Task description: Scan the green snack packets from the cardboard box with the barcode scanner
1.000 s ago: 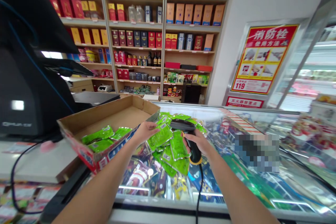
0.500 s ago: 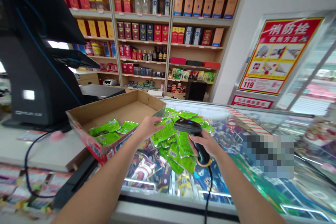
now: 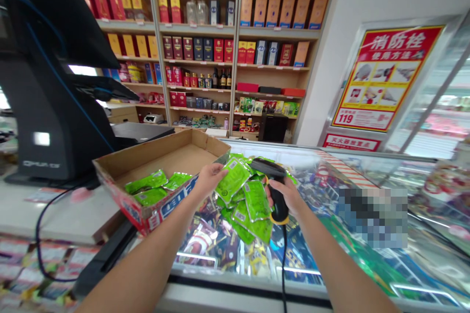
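Observation:
My left hand [image 3: 210, 177] pinches the edge of a green packet [image 3: 234, 179], held above the pile with its printed face up. In my right hand [image 3: 285, 192] is a black barcode scanner [image 3: 280, 207], gripped round its handle, its head pointing left above the packets. A cable runs down from the scanner's base. Under both hands, several more green packets [image 3: 253, 227] lie heaped on the glass counter [image 3: 304, 149]. To the left, an open cardboard box [image 3: 216, 146] holds a few green packets [image 3: 150, 195].
A black checkout terminal [image 3: 55, 107] stands at the left on a white counter [image 3: 22, 205]. Goods show through the glass below. Shelves [image 3: 198, 29] of boxes and bottles line the back wall. A red and yellow poster [image 3: 387, 78] hangs at the right.
The scanner has shifted slightly right, its head no longer over the packet in my left hand. That packet now shows more fully. The left hand has barely moved.

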The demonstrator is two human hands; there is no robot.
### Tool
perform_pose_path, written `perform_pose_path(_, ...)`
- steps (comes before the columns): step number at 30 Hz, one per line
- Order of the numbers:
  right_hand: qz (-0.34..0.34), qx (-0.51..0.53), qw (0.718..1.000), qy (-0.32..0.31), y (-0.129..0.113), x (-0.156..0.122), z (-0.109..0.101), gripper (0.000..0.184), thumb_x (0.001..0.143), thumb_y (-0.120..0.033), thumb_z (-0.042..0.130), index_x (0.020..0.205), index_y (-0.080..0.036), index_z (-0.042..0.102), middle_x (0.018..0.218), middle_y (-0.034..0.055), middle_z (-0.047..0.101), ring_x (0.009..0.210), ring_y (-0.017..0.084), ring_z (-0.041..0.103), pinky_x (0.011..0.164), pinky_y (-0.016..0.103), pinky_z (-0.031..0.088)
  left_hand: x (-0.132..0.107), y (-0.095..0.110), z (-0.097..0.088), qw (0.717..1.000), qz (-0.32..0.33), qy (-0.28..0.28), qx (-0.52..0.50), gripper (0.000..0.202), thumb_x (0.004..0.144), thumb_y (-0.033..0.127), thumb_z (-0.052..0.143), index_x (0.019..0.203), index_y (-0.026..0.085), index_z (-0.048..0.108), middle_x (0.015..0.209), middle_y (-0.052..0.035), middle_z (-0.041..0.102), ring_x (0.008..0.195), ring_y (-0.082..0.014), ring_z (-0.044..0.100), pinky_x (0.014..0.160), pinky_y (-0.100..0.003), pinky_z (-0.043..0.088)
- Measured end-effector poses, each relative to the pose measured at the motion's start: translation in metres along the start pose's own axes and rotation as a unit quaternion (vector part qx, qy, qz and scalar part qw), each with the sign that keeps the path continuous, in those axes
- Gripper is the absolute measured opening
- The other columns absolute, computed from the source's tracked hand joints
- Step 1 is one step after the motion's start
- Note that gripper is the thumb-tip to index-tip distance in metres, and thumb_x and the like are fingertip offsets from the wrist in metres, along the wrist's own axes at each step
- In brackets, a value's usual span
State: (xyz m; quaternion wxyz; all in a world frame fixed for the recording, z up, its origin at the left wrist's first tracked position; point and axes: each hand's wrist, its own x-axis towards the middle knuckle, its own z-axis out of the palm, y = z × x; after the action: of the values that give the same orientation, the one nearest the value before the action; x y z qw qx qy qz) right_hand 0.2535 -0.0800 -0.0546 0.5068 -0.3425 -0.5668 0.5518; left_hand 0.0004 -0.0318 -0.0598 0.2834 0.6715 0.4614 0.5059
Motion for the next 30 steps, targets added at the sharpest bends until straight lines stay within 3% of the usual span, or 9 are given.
perform_pose_path(3, -0.022, 0.043, 0.998, 0.046, -0.002, 0.003, -0.002, 0.035, 0.069, -0.045, 0.07, 0.085, -0.015, 0.06, 0.053, -0.0019, 0.061, 0.036, 0.011, 0.055, 0.034, 0.021, 0.043, -0.003, 0.005, 0.017, 1.0, -0.009, 0.005, -0.003, 0.026, 0.078, 0.037, 0.057, 0.08, 0.013, 0.068, 0.072, -0.0057, 0.07, 0.068, -0.0182, 0.064, 0.063, -0.027, 0.048)
perform_pose_path(6, -0.036, 0.081, 0.994, 0.066, -0.002, 0.005, -0.003, 0.033, 0.068, -0.043, 0.07, 0.084, -0.015, 0.06, 0.053, -0.0021, 0.06, 0.036, 0.011, 0.054, 0.034, 0.022, 0.044, -0.007, 0.016, 0.038, 0.991, 0.007, 0.001, 0.134, 0.023, 0.082, 0.027, 0.055, 0.095, 0.013, 0.069, 0.081, -0.0074, 0.072, 0.075, -0.0197, 0.066, 0.071, -0.029, 0.05)
perform_pose_path(9, -0.035, 0.109, 0.991, 0.074, 0.0, 0.008, -0.004, 0.032, 0.067, -0.042, 0.071, 0.082, -0.015, 0.061, 0.052, -0.0021, 0.06, 0.035, 0.012, 0.053, 0.034, 0.023, 0.045, -0.009, 0.027, 0.061, 0.954, 0.007, -0.027, 0.298, 0.027, 0.086, 0.023, 0.052, 0.108, 0.014, 0.067, 0.088, -0.0109, 0.073, 0.083, -0.0223, 0.067, 0.077, -0.031, 0.049)
perform_pose_path(12, -0.032, 0.118, 0.989, 0.083, 0.004, 0.01, -0.006, 0.033, 0.066, -0.043, 0.072, 0.08, -0.015, 0.061, 0.051, -0.002, 0.061, 0.035, 0.012, 0.053, 0.033, 0.022, 0.045, -0.006, 0.031, 0.08, 0.917, -0.004, -0.068, 0.394, 0.028, 0.09, 0.021, 0.046, 0.109, 0.012, 0.065, 0.094, -0.0159, 0.072, 0.092, -0.0255, 0.068, 0.079, -0.033, 0.048)
perform_pose_path(16, -0.033, 0.124, 0.988, 0.084, 0.005, 0.012, -0.007, 0.032, 0.066, -0.042, 0.072, 0.08, -0.016, 0.06, 0.052, -0.0018, 0.061, 0.035, 0.012, 0.054, 0.033, 0.022, 0.045, 0.002, 0.03, 0.096, 0.89, -0.01, -0.098, 0.444, 0.03, 0.092, 0.018, 0.039, 0.106, 0.009, 0.064, 0.096, -0.0194, 0.071, 0.092, -0.027, 0.068, 0.078, -0.033, 0.049)
perform_pose_path(21, -0.04, 0.13, 0.987, 0.087, 0.005, 0.011, -0.005, 0.031, 0.068, -0.041, 0.071, 0.081, -0.015, 0.059, 0.053, -0.002, 0.061, 0.035, 0.012, 0.054, 0.033, 0.023, 0.045, 0.003, 0.026, 0.108, 0.879, 0.018, -0.097, 0.466, 0.034, 0.092, 0.011, 0.032, 0.105, 0.007, 0.064, 0.092, -0.0202, 0.071, 0.091, -0.0266, 0.07, 0.077, -0.034, 0.051)
perform_pose_path(26, -0.034, 0.136, 0.987, 0.083, 0.005, 0.011, -0.005, 0.031, 0.068, -0.041, 0.071, 0.082, -0.016, 0.059, 0.052, -0.0027, 0.06, 0.034, 0.012, 0.053, 0.033, 0.023, 0.045, -0.003, 0.052, 0.1, 0.857, 0.037, -0.105, 0.503, 0.029, 0.087, 0.011, 0.04, 0.096, 0.009, 0.068, 0.088, -0.021, 0.07, 0.088, -0.0292, 0.07, 0.074, -0.037, 0.053)
perform_pose_path(28, -0.034, 0.135, 0.987, 0.084, 0.007, 0.012, -0.006, 0.032, 0.067, -0.041, 0.072, 0.082, -0.016, 0.06, 0.052, -0.0026, 0.061, 0.034, 0.012, 0.053, 0.032, 0.023, 0.045, 0.0, 0.071, 0.08, 0.85, 0.037, -0.085, 0.518, 0.027, 0.086, 0.017, 0.044, 0.093, 0.011, 0.07, 0.088, -0.021, 0.071, 0.086, -0.0303, 0.07, 0.072, -0.037, 0.053)
perform_pose_path(30, -0.038, 0.133, 0.987, 0.085, 0.009, 0.013, -0.007, 0.032, 0.067, -0.042, 0.071, 0.082, -0.016, 0.06, 0.052, -0.0025, 0.061, 0.035, 0.012, 0.054, 0.032, 0.023, 0.045, 0.011, 0.085, 0.045, 0.848, 0.027, -0.05, 0.527, 0.028, 0.087, 0.023, 0.045, 0.091, 0.014, 0.072, 0.086, -0.0192, 0.072, 0.084, -0.0291, 0.07, 0.071, -0.035, 0.052)
